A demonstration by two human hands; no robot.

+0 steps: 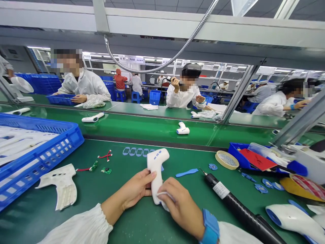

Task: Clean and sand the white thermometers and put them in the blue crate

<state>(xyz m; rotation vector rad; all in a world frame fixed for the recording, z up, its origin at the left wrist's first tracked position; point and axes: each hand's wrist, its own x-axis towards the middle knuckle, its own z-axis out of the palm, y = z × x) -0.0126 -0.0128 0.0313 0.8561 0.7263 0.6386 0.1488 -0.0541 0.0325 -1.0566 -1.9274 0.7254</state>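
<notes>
White plastic thermometer held firmly between left hand and right hand (both curled closed around it).

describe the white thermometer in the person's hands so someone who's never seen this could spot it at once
On the green workbench right in front of the person, between a blue crate and a black electric screwdriver, find the two bare hands. The left hand and the right hand, with its blue wristband, hold a white gun-shaped thermometer upright. Its blue-marked head points up, unlike the loose ones on the green belt beyond.
</notes>
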